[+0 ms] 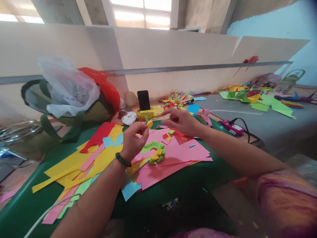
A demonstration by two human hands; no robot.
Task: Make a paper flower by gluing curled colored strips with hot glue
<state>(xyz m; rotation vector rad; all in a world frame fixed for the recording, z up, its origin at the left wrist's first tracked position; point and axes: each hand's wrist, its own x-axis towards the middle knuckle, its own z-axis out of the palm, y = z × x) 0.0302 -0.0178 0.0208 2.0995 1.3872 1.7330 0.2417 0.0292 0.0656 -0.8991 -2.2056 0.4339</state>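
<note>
My left hand (135, 138), with a dark green bead bracelet at the wrist, pinches a small folded yellow paper strip (150, 124) between thumb and fingertips. To its right, my right hand (183, 121) hovers over the pink paper, index finger stretched toward the left and the other fingers curled. Nothing shows between its fingers. Below both hands lies a round paper flower (154, 152) with green looped petals, some yellow loops and a red centre. It rests on pink paper sheets (178, 152) scattered with small cut pieces.
Yellow and red paper sheets (101, 158) and strips lie left on the green table cover (22, 195). Behind stand a phone (143, 100), a finished multicoloured paper flower (176, 99) and a pink glue gun (205, 117). A purple power strip (232, 128) sits right; a bag (99, 110) stands left.
</note>
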